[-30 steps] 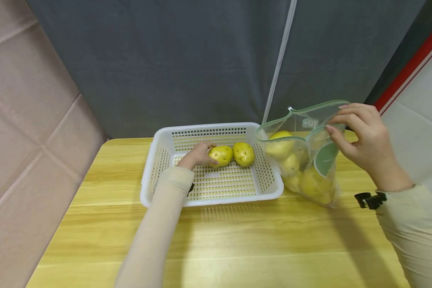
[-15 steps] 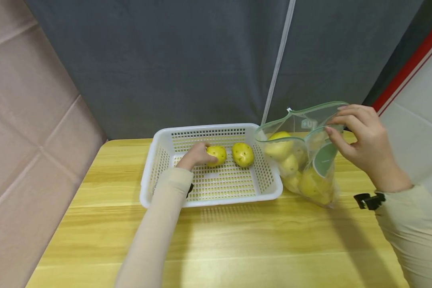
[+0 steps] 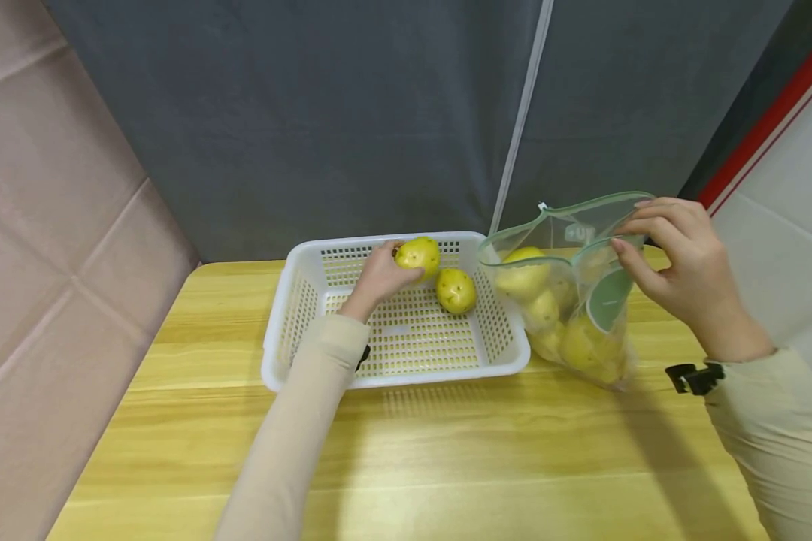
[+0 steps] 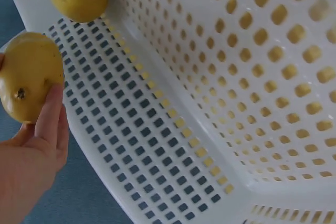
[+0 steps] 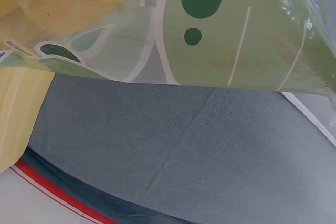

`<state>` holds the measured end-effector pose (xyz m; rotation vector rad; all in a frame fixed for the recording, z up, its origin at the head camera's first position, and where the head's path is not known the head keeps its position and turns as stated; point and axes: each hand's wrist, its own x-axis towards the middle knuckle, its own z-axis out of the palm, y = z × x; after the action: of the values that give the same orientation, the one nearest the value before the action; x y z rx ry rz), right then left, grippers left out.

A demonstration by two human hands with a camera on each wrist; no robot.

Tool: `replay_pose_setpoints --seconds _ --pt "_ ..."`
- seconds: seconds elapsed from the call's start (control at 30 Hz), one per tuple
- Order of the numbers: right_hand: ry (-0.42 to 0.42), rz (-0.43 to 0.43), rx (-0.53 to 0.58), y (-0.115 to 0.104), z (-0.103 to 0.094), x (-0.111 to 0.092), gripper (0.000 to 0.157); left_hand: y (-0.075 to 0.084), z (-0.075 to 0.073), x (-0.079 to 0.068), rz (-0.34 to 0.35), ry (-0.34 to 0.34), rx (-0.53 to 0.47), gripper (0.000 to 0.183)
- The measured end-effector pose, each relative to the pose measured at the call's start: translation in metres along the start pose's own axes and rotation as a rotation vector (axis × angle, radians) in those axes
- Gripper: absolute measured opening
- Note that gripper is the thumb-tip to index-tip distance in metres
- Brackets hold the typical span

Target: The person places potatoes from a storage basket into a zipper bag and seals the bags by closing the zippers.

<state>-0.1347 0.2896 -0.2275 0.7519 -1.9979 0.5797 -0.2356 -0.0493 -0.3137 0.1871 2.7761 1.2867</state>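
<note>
My left hand grips a yellow potato above the white plastic basket, near its back wall. In the left wrist view the fingers press against the side of this potato. A second potato lies in the basket at its right end. To the right, my right hand pinches the green-edged rim of a clear zip bag, whose mouth gapes open. Several potatoes are inside it. Bag film with green print fills the top of the right wrist view; the right hand is outside that view.
The basket and bag stand side by side on a light wooden table, the bag's mouth overlapping the basket's right rim in the head view. A grey curtain hangs behind the table. Pink padded panels line the left side.
The left hand has drawn its potato left, away from the other potato, then raised it up toward the basket's back rim. The right hand stays at the bag's rim.
</note>
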Motion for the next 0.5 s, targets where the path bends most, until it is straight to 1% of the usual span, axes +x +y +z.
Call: replay_pose_setpoints --seconds 0.2,0.33,0.5 --pt "0.000 0.005 0.001 0.001 0.000 0.000 0.062 0.015 -0.003 0.000 0.045 0.097 -0.103 0.072" --pt "-0.004 0.001 0.001 0.001 0.001 0.000 0.062 0.024 -0.004 -0.002 0.079 0.156 -0.145 0.072" --pt "0.000 -0.009 0.003 0.002 0.002 0.000 0.062 0.036 -0.004 -0.005 0.129 0.203 -0.183 0.071"
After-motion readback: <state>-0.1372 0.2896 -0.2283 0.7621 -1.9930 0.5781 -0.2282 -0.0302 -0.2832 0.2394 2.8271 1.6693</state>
